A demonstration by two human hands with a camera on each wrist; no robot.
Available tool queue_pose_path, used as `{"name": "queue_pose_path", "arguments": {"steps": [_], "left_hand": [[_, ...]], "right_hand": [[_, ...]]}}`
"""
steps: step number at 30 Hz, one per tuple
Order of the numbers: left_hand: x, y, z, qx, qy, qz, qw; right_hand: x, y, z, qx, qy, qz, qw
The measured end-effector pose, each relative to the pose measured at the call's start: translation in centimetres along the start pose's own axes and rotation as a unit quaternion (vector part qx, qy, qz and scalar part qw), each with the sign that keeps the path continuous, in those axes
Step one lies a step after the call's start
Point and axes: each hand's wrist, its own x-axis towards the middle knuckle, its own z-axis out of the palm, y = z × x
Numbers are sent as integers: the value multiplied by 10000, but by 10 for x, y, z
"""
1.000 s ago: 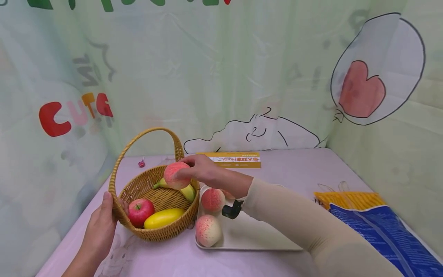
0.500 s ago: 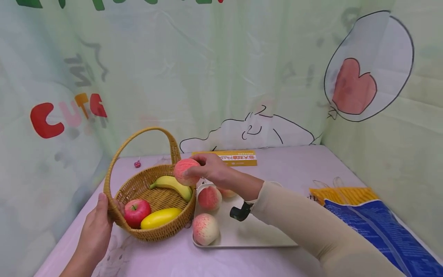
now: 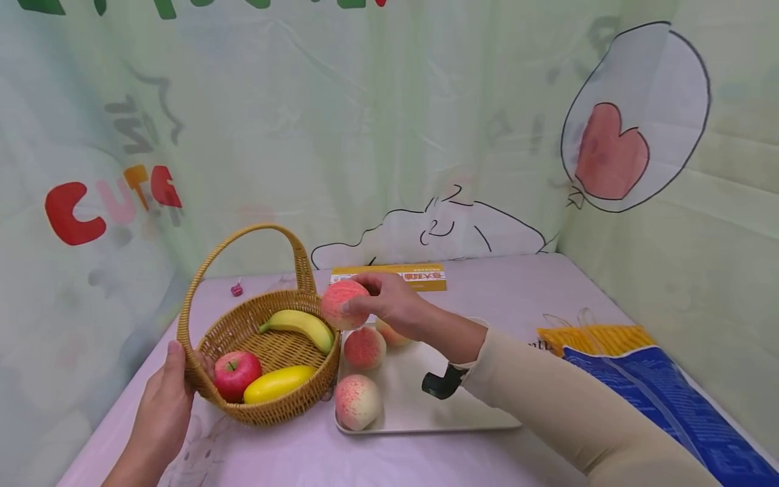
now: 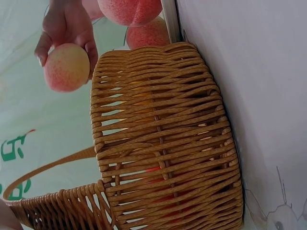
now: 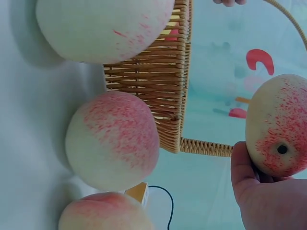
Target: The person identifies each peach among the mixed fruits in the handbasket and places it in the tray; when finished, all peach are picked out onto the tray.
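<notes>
In the head view my left hand (image 3: 161,409) grips the wicker basket (image 3: 286,409) at the left base of its handle, fingers partly hidden behind the rim. Inside lie a red apple (image 3: 239,375), a yellow oblong fruit (image 3: 278,384) and a banana (image 3: 299,326). My right hand (image 3: 398,304) pinches a pink peach (image 3: 343,304) between thumb and fingers, raised at the basket's right rim near the tray's far left corner. A small dark hole shows on this held peach (image 5: 278,124) in the right wrist view. Three more peaches, including a speckled one (image 3: 358,402), sit on the white tray (image 3: 450,427).
Behind the tray lies a yellow pasta box (image 3: 429,284). A blue and yellow bag (image 3: 645,385) lies at the right of the table. A small dark pink trinket (image 3: 237,289) rests behind the basket. Printed curtains (image 3: 365,135) enclose the table.
My right hand has carried the peach rightward, from above the basket's interior to its right rim, uncovering the banana. My left hand keeps its grip on the basket.
</notes>
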Motion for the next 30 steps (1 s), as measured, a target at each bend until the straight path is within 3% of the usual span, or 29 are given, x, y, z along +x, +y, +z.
{"name": "queue_pose_path", "arguments": {"steps": [7,15,20,25,30], "left_hand": [[1,-4,-1,-122,-77,105,9998],[1,-4,-1,94,14,111,9999],[2,-5,-1,-395,-6,380,9985],[3,-7,1,-1023,-60,741,9920],[4,-8,0,-1354,-170,836,9871]], "right_hand": [[-14,11,-8,-116,73,-46,9999],[-32,29,-18,363,94,75,9993],[-41,43,-22,292,244,148,9992],[-50,55,-23,182,313,451,9983],[-60,68,-24,107,262,625,9976]]}}
